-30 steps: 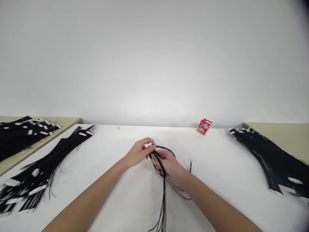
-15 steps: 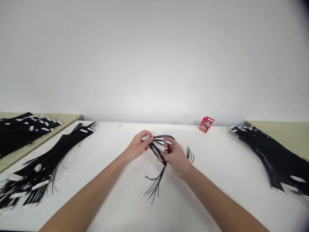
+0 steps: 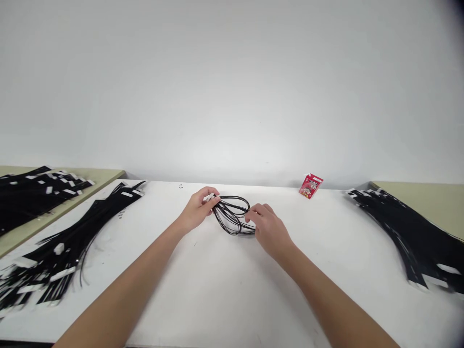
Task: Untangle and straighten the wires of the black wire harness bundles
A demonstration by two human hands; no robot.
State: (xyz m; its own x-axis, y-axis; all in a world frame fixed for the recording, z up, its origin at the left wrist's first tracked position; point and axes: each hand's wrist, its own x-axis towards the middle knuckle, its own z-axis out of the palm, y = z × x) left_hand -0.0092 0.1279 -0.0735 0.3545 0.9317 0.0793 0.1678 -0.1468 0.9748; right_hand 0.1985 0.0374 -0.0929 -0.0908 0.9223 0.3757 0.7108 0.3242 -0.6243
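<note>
A looped bundle of thin black wires [image 3: 230, 217] is stretched between my two hands, above the white table. My left hand [image 3: 197, 209] pinches its left end, where a small white connector shows between thumb and fingers. On the right, the curled fingers of my right hand [image 3: 268, 227] close around the other end of the loops. That end of the wires is hidden behind the hand, so its loose tips do not show.
Bundles of black wires with white connectors [image 3: 83, 227] lie at the left of the white table [image 3: 217, 295], more on a beige surface [image 3: 108, 176] beyond. Another black wire bundle [image 3: 406, 232] lies at right. A red packet [image 3: 311, 186] stands near the wall.
My left hand has moved slightly left with the connector end. My right hand has shifted right and turned palm down; the loose wire tips that fanned out below are now out of sight.
</note>
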